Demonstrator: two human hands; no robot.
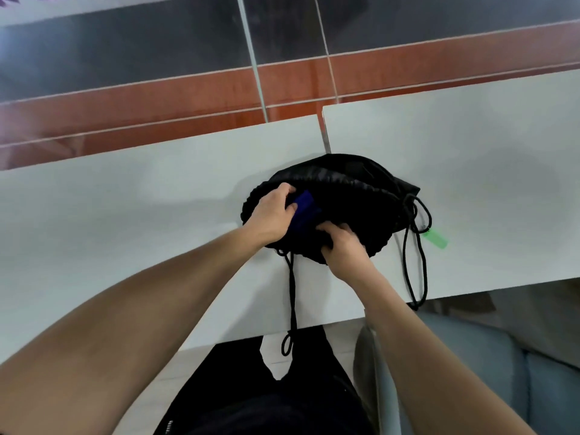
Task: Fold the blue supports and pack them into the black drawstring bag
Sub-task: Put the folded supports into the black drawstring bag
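Note:
The black drawstring bag lies on the white table, its mouth facing me. A folded blue support sits partly inside the mouth, most of it hidden by fabric and fingers. My left hand grips the blue support at the bag's opening. My right hand is closed on the near rim of the bag, holding the opening. Black cords trail from the bag over the table's front edge.
A strip of green tape is stuck to the table right of the bag. A gap separates two table tops behind the bag. A glass partition with orange bands stands beyond. My dark-clothed lap and a grey seat are below the table edge.

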